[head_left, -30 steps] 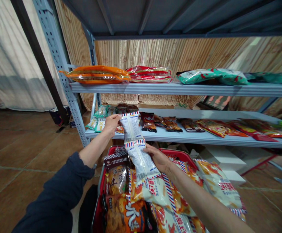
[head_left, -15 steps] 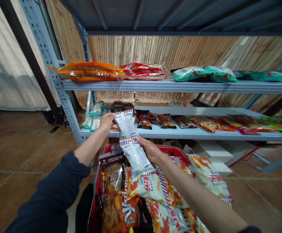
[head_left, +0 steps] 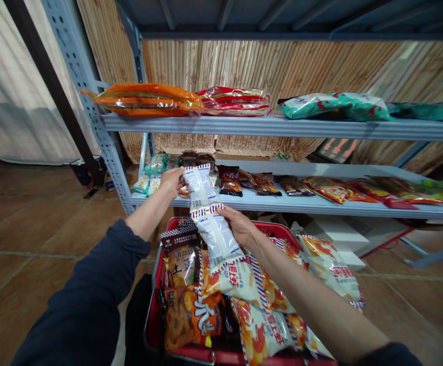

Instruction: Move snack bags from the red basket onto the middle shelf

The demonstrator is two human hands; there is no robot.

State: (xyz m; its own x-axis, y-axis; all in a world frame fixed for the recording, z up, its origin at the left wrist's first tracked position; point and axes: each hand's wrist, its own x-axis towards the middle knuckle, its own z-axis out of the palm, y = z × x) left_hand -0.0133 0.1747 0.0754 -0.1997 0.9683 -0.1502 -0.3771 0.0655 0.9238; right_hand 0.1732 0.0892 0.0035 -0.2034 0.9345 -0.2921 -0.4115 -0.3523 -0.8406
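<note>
My left hand point(head_left: 172, 183) pinches the top left corner of a white snack bag point(head_left: 201, 189) with a red, white and blue striped edge, its printed back facing me. Below it, a matching snack bag point(head_left: 218, 238) meets it at a striped seam; whether the two are joined or overlap I cannot tell. Closed on the right side of that seam is my right hand point(head_left: 239, 226). Both bags slant above a red shopping basket point(head_left: 149, 321) full of snack bags. Among its contents are shrimp-print bags point(head_left: 233, 279), a brown bag point(head_left: 181, 262) and an orange-and-black bag point(head_left: 193, 316).
A blue-grey metal rack stands ahead. Its lower shelf point(head_left: 301, 205) carries small snack packets, including dark ones point(head_left: 229, 180) and green-and-white ones point(head_left: 155, 163). Larger orange point(head_left: 145, 100), red and green bags lie on the upper shelf point(head_left: 244, 126). White boxes point(head_left: 339, 236) sit beneath.
The view has shifted slightly, so the rack sits a little higher and further right. Both hands keep their hold on the white snack bags, in nearly the same pose.
</note>
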